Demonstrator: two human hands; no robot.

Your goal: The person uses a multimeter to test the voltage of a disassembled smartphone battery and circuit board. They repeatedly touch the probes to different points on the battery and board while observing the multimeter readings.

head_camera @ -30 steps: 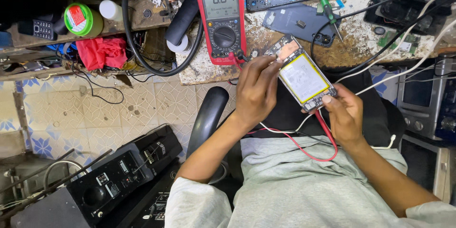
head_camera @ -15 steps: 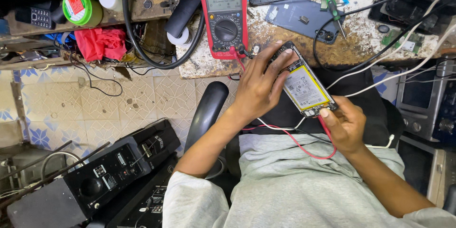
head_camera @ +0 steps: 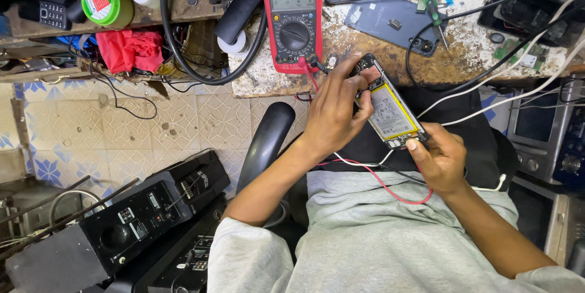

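Note:
An opened phone (head_camera: 390,113) with its back off shows a yellow-edged battery. It is held tilted over my lap, just below the bench edge. My left hand (head_camera: 335,110) is closed around the phone's upper end, fingers curled over the top. My right hand (head_camera: 440,160) pinches the lower end, thumb on the bottom edge. A red test lead (head_camera: 390,189) and a black one run from under my hands across my grey shirt. A red multimeter (head_camera: 294,15) lies on the bench just above my left hand, its display lit.
The worn bench (head_camera: 463,55) carries a grey phone back cover (head_camera: 390,21), a green-handled screwdriver (head_camera: 429,0), white cables (head_camera: 518,95) and circuit boards. A red cloth (head_camera: 128,49) and green-lidded tub (head_camera: 103,3) sit on a shelf at left. Black audio gear (head_camera: 140,220) lies on the tiled floor.
The phone has shifted a little and tilted. My left hand has slid up over its top end. My right hand now holds only the bottom edge. The meter's display changed.

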